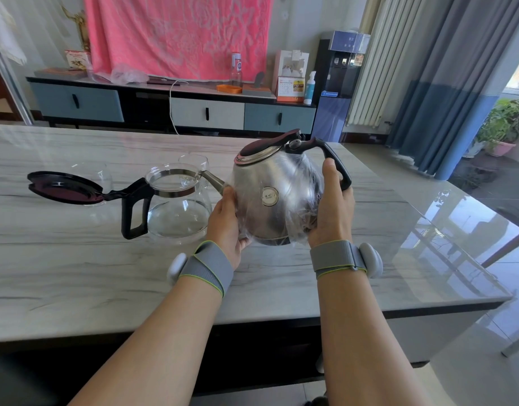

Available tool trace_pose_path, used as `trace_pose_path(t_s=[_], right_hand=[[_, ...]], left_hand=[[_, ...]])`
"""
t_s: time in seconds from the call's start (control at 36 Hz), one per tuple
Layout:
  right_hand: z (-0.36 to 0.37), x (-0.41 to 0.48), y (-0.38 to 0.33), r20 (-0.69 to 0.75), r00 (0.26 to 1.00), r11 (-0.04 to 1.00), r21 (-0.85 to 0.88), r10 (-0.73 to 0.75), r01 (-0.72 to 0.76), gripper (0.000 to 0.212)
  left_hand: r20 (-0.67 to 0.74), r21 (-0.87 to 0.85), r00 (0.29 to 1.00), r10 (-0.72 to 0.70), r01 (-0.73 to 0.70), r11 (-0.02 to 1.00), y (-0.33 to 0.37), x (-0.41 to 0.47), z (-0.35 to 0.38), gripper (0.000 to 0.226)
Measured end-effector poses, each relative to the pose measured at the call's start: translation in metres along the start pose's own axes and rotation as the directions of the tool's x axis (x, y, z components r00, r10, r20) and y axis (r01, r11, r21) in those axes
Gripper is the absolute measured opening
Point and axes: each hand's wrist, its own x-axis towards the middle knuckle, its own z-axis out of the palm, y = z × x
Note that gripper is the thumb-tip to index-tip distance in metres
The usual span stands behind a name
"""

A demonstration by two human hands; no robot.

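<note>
A steel kettle (pixel 274 189) wrapped in clear plastic film is held tilted above the marble table (pixel 106 273), its spout over the mouth of a glass pot (pixel 179 206). My left hand (pixel 227 227) grips the kettle's left side below the spout. My right hand (pixel 331 209) holds its right side, thumb up beside the black handle (pixel 337 165). The kettle's lid is slightly raised. The glass pot has a black handle and its dark lid (pixel 65 187) is flipped open to the left. It holds a little clear water.
A clear glass cup (pixel 194 161) stands behind the glass pot, another faint one (pixel 97 174) behind the open lid. The table's front edge is near me and its right edge lies past my right hand. A cabinet (pixel 170 106) and water dispenser (pixel 340 83) stand beyond.
</note>
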Motion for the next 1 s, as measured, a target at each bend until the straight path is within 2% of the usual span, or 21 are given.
trace_pose_path(t_s=[0.64, 0.78, 1.0], right_hand=[[-0.0017, 0.0024, 0.0009, -0.010, 1.000, 1.000, 0.005, -0.011, 0.011, 0.027], [0.0005, 0.0004, -0.0002, -0.011, 1.000, 1.000, -0.007, -0.004, 0.004, 0.036], [-0.0001, 0.0004, 0.0006, -0.005, 1.000, 1.000, -0.006, 0.002, -0.002, 0.037]], left_hand=[[0.001, 0.002, 1.000, -0.004, 0.004, 1.000, 0.0017, -0.0029, 0.0003, 0.032], [0.002, 0.006, 1.000, -0.003, 0.003, 1.000, 0.0021, -0.0042, 0.0005, 0.030], [0.009, 0.003, 1.000, -0.005, 0.005, 1.000, 0.0021, -0.0040, -0.0002, 0.029]])
